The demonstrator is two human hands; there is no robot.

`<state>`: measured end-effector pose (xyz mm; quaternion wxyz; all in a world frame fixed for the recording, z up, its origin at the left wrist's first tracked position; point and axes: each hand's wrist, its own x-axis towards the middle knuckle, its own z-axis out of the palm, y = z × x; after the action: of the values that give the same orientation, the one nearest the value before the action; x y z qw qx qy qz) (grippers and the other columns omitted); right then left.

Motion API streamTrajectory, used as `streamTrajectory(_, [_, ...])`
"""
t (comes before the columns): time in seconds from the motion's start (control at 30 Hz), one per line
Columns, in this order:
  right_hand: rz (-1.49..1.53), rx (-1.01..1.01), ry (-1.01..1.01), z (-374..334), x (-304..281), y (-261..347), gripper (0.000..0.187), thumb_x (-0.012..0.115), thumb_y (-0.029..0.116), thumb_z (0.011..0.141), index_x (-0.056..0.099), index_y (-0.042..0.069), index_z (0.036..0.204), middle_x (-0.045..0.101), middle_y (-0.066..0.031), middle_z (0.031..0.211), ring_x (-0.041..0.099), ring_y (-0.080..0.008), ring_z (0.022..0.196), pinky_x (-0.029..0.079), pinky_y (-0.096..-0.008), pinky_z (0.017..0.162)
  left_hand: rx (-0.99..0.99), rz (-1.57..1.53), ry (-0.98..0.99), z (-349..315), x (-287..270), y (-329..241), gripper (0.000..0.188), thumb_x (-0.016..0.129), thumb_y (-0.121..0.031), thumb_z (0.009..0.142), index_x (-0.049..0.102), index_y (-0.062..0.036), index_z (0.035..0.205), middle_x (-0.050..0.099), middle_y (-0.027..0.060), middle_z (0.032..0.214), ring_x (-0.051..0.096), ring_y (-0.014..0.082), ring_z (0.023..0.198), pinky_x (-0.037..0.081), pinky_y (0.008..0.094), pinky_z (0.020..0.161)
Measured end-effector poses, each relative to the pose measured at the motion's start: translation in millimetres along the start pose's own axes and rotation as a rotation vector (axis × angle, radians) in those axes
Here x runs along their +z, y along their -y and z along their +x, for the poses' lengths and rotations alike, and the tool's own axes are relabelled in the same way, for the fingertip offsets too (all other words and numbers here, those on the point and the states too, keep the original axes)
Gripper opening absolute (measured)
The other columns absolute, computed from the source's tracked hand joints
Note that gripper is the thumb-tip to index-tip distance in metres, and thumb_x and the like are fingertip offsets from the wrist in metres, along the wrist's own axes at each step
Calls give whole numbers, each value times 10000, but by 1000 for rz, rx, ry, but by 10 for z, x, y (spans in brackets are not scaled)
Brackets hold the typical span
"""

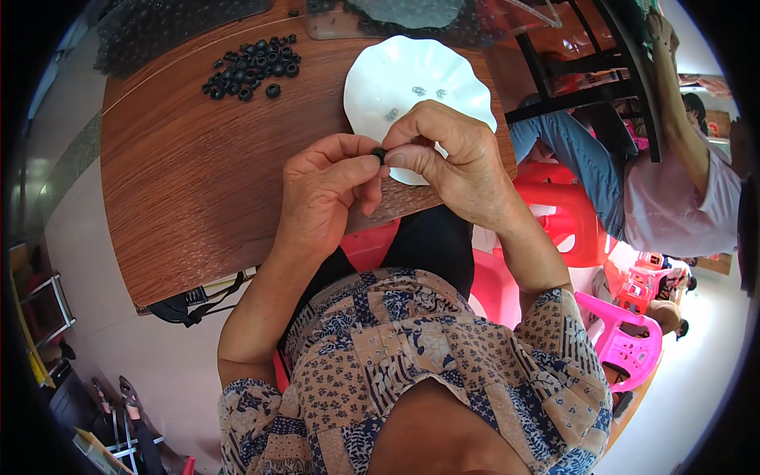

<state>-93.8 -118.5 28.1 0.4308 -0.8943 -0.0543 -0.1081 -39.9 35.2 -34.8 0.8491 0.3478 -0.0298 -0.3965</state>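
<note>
Between the fingertips of both hands is a small black round part [379, 155], most of it covered by the fingers. My left hand [331, 178] pinches it from the left with thumb and forefinger. From the right, the thumb and forefinger of my right hand [447, 154] close at the same part; whether they grip something smaller on it is hidden. Both hands are raised over the table's near edge, in front of a white scalloped plate [368, 87]. A few tiny grey pieces [419, 91] lie on the plate. Farther left sits a loose pile of small black ring-like parts [252, 67].
The brown wooden table [182, 182] carries clear plastic bags or trays [182, 36] of dark parts along its far edge. A person in jeans [574, 158] sits at the right beside a red stool [566, 214]. A pink chair [629, 344] stands behind on the right.
</note>
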Motion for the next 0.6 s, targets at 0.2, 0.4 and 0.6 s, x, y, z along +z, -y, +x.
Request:
streamTrajectory(0.2, [323,327,77,59,-38,13,147,725,5,701,600,5,779,587,7,718,529,-64,665,436,-214,616,-2,-67,85,-10,-16,-29,150,600,-1,816,592,49,957,622,97,743,576,135,548,459,237,450])
streamTrajectory(0.4, [501,426,139,147,-26,28,152,724,-17,695,587,-4,760,589,-15,723,561,-75,663,451,-184,610,24,-135,185,-11,-78,-82,143,606,-26,833,575,44,953,612,98,759,581,136,557,469,244,448])
streamTrajectory(0.6, [441,380,158,322,48,48,162,734,-11,688,582,-4,745,592,-28,716,568,-86,660,455,-197,597,65,65,110,-20,-77,-253,164,610,-51,831,564,40,959,605,102,766,567,132,562,446,244,442])
